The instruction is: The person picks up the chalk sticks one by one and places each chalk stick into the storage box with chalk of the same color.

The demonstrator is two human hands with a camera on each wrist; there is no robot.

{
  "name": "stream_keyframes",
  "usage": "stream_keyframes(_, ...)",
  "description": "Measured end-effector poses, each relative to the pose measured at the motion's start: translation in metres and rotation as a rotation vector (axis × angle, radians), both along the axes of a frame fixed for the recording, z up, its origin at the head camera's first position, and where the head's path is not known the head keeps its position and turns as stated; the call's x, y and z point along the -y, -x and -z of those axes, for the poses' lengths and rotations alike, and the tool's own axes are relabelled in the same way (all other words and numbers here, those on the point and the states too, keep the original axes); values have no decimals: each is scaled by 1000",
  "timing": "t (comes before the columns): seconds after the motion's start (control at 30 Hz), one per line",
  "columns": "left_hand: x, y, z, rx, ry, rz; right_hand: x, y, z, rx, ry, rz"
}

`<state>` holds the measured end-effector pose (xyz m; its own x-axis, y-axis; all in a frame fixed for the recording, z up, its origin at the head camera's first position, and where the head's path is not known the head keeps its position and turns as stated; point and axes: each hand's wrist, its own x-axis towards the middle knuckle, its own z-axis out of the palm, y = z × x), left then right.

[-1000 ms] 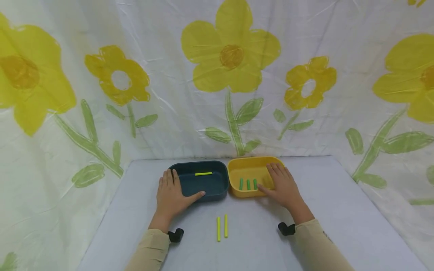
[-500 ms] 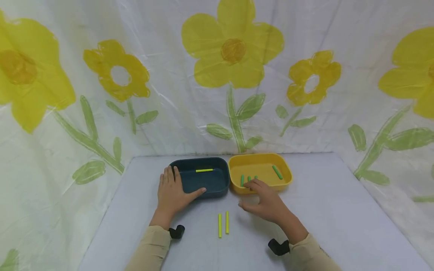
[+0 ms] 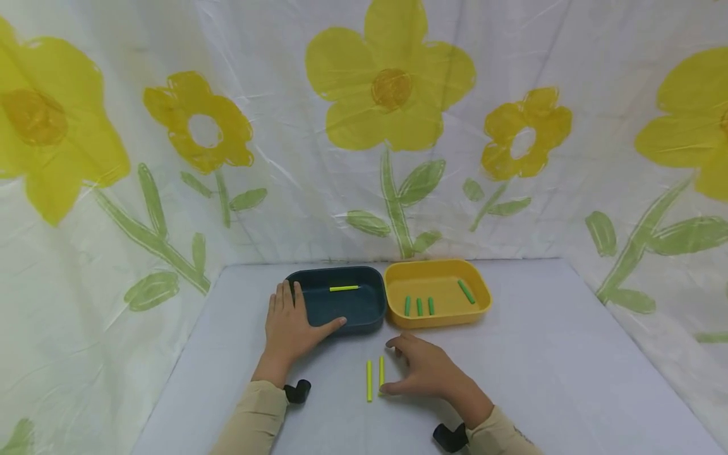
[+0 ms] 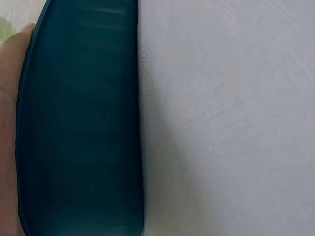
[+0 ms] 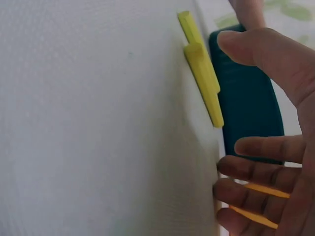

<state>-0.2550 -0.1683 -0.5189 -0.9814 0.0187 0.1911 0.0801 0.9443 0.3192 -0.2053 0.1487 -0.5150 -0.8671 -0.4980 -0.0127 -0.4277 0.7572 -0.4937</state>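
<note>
The right hand (image 3: 423,373) has left the yellow tray (image 3: 483,297) — a fourth green stick (image 3: 466,291) now lies uncovered there — and come down to the desk (image 3: 569,379), fingers (image 3: 395,344) spread beside the nearer yellow stick (image 3: 381,374).

A staged recording booth: flower-printed sheet (image 3: 364,126) backing a white table (image 3: 569,379).

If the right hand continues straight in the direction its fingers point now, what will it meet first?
Probably the nearer yellow stick: the right hand points left, its thumb already beside that stick. The second yellow stick lies just past it. Height above the table is unclear.
</note>
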Motion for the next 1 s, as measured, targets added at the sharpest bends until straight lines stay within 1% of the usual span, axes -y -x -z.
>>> stream_keyframes(0.23, 0, 0, -1, 5, 0, -1, 4, 1, 0, -48, -57, -23)
stream_keyframes(0.47, 0, -2, 0, 12, -1, 1, 8, -1, 5, -42, -66, -36)
stream_keyframes(0.6, 0, -1, 2, 13, -5, 3, 11, -4, 5, -61, -79, -28)
stream_keyframes(0.73, -1, -1, 0, 4, -4, 4, 14, -4, 6, -82, -93, -27)
stream_keyframes(1.0, 0, -1, 0, 24, -13, -1, 16, -4, 6, -97, -91, -30)
